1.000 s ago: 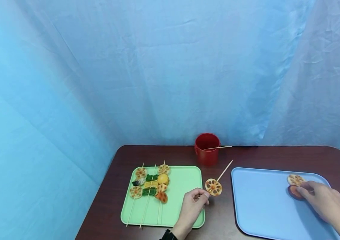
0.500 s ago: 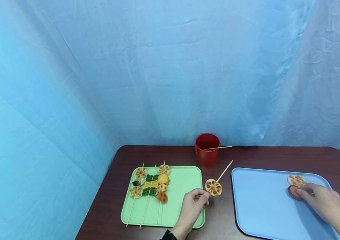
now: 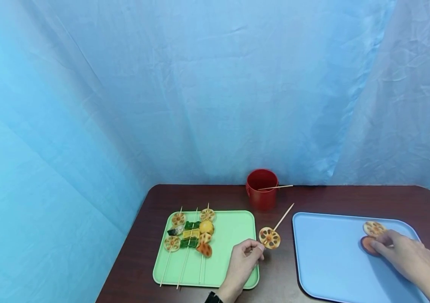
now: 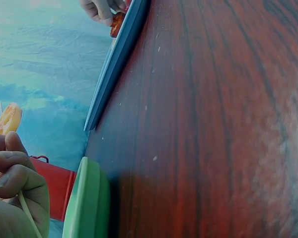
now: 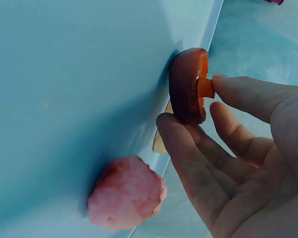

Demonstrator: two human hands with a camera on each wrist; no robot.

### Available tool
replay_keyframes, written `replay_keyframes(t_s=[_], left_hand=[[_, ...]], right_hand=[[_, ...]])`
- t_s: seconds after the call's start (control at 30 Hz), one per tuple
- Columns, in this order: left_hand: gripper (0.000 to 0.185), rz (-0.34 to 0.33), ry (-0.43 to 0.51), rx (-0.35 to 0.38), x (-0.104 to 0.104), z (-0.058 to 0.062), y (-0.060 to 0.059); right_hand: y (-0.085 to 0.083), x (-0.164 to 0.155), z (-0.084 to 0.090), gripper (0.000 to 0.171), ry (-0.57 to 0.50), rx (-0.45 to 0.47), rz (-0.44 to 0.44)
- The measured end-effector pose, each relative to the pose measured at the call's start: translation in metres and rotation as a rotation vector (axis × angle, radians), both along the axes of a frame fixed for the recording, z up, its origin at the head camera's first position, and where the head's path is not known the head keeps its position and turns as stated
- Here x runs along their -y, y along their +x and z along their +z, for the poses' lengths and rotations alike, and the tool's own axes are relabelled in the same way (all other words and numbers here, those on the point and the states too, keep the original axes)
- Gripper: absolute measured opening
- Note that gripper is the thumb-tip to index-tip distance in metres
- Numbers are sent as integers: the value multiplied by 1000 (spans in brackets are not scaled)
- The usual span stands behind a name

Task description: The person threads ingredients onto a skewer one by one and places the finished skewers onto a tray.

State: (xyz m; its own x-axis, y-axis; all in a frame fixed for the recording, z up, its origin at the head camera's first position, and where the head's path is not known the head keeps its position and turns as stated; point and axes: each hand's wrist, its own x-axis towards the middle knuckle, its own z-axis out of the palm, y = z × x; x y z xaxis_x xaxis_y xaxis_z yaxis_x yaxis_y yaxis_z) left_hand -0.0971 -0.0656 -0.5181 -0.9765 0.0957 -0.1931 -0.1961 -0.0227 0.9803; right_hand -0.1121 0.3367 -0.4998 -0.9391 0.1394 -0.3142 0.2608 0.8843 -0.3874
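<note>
Mushroom piece, brown-capped with an orange stem, sits between the fingers of my right hand at the far right part of the blue tray. My thumb presses the end of the stem and a fingertip meets the rim of the cap, so I have it pinched; whether the cap touches the tray, I cannot tell. Just beyond it lies a loose lotus slice, and a pink lump lies on the same tray near my fingers.

My left hand, with a black band at its wrist, is over the right edge of the green tray. It grips a wooden skewer, whose bare tip slants up and away to the right. One threaded lotus slice sits just past my fingertips, between the two trays.

On the green tray, three loaded skewers lie side by side: the left one with two lotus rounds and a dark piece between, the middle one green, yellow, green, the right one carrying four pieces. Behind, on the dark desk, stands a red cup with a stick leaning out over its rim.
</note>
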Motion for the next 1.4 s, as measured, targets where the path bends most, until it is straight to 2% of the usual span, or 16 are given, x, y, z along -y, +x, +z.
replay_keyframes(t_s=[0.17, 0.23, 0.4, 0.53, 0.7, 0.83, 1.1, 1.23, 1.4], left_hand=[[22, 6, 7, -2, 0, 2, 1], [22, 3, 4, -1, 0, 1, 1], [24, -7, 5, 1, 1, 0, 0], [25, -11, 15, 0, 1, -1, 0], [25, -11, 28, -5, 2, 0, 2], [23, -12, 33, 3, 3, 0, 3], [21, 3, 49, -10, 5, -2, 3], [20, -5, 61, -6, 5, -2, 3], [23, -26, 60, 5, 4, -2, 4]], right_hand=[[1, 2, -2, 67, -3, -73, 3], [1, 2, -2, 73, 4, -95, 35], [-1, 3, -3, 65, 18, -159, 157], [1, 4, -5, 57, 18, -192, 188], [3, 5, -5, 53, 21, -206, 195], [3, 8, -2, 58, 4, -194, 169], [1, 25, 11, 57, -25, -291, 129], [-1, 36, 18, 65, -50, -304, 85], [0, 48, 24, 61, -150, -373, 74]])
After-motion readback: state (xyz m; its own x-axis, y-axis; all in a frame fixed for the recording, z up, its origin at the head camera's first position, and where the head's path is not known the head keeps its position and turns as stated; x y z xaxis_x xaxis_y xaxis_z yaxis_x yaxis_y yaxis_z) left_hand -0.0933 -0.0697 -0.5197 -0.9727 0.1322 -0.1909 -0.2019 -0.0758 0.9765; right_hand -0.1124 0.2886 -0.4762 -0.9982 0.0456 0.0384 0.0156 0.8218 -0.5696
